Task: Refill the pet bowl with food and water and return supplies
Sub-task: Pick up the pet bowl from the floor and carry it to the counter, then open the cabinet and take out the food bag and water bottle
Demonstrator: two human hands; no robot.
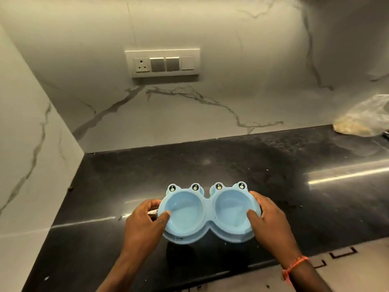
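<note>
At the bottom of the frame two bare forearms are seen reaching forward, the one on the lower right ringed at the wrist by an orange thread band (294, 267). The left hand (145, 220) is closed on the left end of a pale blue double pet bowl (208, 213), its thumb laid over the rim into the left cup and its fingers (150, 204) wrapped round the outer wall. The right hand (267, 218) is closed on the right end in the same manner, thumb over the rim of the right cup. The bowl is held level in the lower centre of the frame, over a glossy black worktop (210, 165); whether it rests on the surface cannot be told. Both cups are seen to be empty, and four frog-eye knobs stand along the far rim. Something small and white is glimpsed under the left hand, too hidden to be identified. In the middle right of the frame a clear plastic bag (364, 119) holding pale contents is set at the back of the worktop against the veined marble wall (231, 102). A switch panel (163, 63) with one socket is mounted on that wall in the upper centre.
</note>
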